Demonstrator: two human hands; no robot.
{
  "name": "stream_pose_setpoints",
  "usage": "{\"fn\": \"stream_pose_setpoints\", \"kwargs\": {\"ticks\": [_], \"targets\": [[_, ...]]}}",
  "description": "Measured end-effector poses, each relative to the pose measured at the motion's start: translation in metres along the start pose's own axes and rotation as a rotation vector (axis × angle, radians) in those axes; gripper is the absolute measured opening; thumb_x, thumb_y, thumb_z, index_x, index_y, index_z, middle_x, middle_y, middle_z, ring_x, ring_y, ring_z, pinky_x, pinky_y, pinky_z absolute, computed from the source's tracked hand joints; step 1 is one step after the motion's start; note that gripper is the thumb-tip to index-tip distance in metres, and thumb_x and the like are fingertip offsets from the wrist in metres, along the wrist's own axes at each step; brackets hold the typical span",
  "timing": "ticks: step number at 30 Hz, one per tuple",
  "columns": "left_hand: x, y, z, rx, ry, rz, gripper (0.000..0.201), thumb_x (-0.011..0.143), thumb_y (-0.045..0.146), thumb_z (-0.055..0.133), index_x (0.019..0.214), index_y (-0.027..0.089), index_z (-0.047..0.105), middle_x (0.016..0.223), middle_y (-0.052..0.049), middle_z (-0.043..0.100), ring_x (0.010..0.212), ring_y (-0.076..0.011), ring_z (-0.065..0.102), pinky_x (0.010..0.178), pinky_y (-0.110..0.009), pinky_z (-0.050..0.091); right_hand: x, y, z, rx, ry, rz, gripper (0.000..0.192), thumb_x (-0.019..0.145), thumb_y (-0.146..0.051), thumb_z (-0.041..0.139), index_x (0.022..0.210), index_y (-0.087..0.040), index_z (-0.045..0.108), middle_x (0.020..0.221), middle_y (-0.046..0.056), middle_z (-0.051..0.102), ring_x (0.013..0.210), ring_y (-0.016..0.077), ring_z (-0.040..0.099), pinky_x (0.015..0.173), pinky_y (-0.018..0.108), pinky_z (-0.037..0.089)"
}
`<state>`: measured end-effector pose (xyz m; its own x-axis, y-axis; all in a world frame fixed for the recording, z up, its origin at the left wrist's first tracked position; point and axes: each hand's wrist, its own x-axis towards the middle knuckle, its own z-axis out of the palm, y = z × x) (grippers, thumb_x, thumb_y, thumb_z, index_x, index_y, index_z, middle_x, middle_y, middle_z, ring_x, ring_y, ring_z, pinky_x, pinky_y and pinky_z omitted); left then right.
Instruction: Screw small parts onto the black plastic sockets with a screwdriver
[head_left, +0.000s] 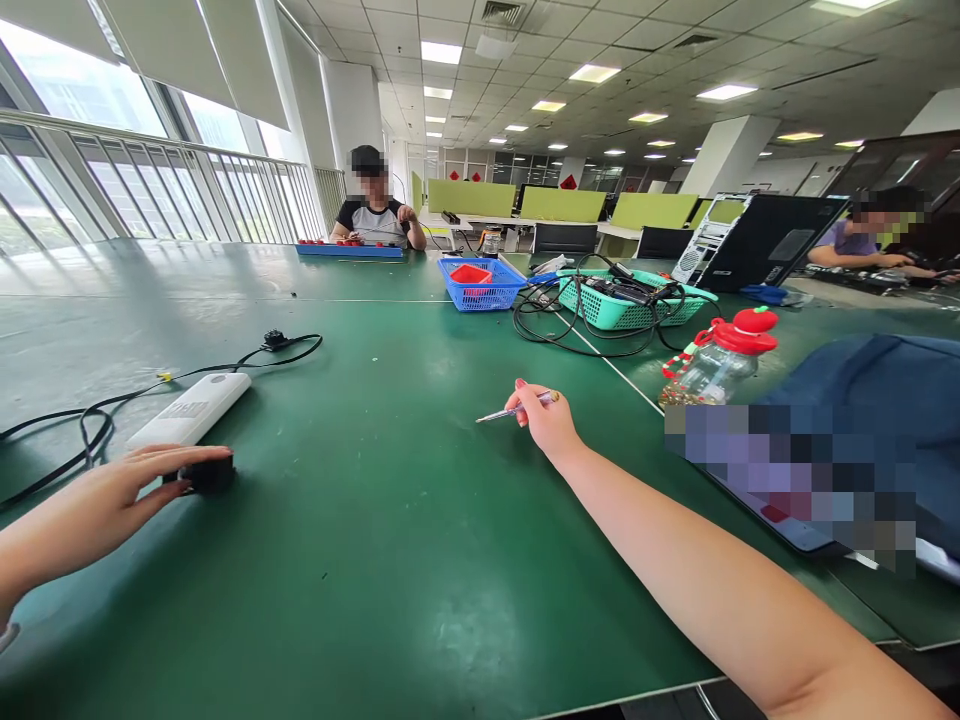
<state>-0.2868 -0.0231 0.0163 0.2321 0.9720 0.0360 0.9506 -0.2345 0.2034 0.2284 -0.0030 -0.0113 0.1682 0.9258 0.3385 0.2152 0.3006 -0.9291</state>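
Observation:
My left hand reaches in from the left edge, its thumb and fingers closed around a small black block-shaped object. That object rests on the green tabletop, its left part covered by my fingers; I cannot tell its kind. Just behind it lies a white power strip. Over the middle right of the table, my right hand grips a slim screwdriver with a clear handle. Its thin metal tip points left, close to the tabletop.
A black cable loops from the strip. Toward the back stand a blue basket with a red tray and a teal basket of tangled cables. A red-lidded bottle and dark blue bag are right. Two people sit farther off.

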Motion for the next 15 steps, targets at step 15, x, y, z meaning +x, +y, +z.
{"fn": "stream_pose_setpoints", "kwargs": {"ticks": [15], "targets": [[0.001, -0.01, 0.006, 0.062, -0.003, -0.036, 0.08, 0.067, 0.082, 0.044, 0.13, 0.034, 0.056, 0.13, 0.001, 0.063, 0.118, -0.0302, 0.058, 0.104, -0.044, 0.045, -0.001, -0.001, -0.001, -0.027, -0.042, -0.004, 0.049, 0.084, -0.057, 0.052, 0.054, -0.019, 0.062, 0.047, -0.001, 0.045, 0.048, 0.0117, 0.043, 0.048, 0.026, 0.034]]}}
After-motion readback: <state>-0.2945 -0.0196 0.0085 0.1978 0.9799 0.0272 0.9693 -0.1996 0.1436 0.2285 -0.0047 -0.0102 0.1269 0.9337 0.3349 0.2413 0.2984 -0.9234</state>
